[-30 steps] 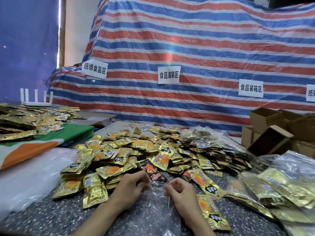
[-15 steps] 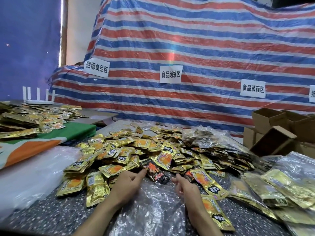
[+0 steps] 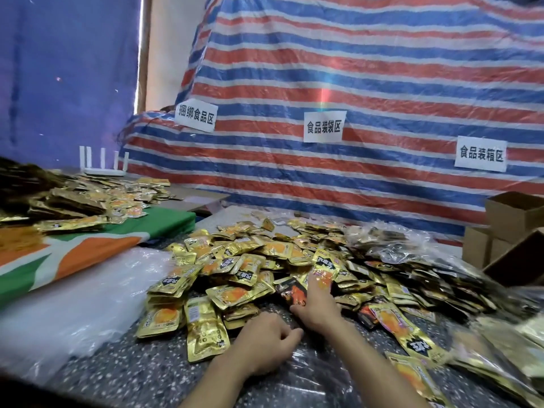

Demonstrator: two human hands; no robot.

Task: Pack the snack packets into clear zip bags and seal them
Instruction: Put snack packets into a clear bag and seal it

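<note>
A heap of gold snack packets (image 3: pixel 250 266) covers the middle of the speckled table (image 3: pixel 141 375). A clear zip bag (image 3: pixel 312 375) lies flat at the near edge. My left hand (image 3: pixel 265 343) has its fingers curled at the bag's mouth and holds its edge. My right hand (image 3: pixel 319 304) reaches forward into the heap, its fingers stretched onto a gold packet (image 3: pixel 325 265), right beside a black and red packet (image 3: pixel 290 290). Motion blur hides whether the fingers grip anything.
Filled clear bags (image 3: pixel 412 260) lie at the right, with open cardboard boxes (image 3: pixel 512 222) behind them. A sheet of clear plastic (image 3: pixel 73 304) and a green and orange cloth (image 3: pixel 88 254) with more packets are at the left. A striped tarp (image 3: pixel 353 83) closes the back.
My right hand has let go of the bag's mouth and moved forward into the packet heap. My left hand stays at the bag's mouth. The view has tilted and shifted slightly.
</note>
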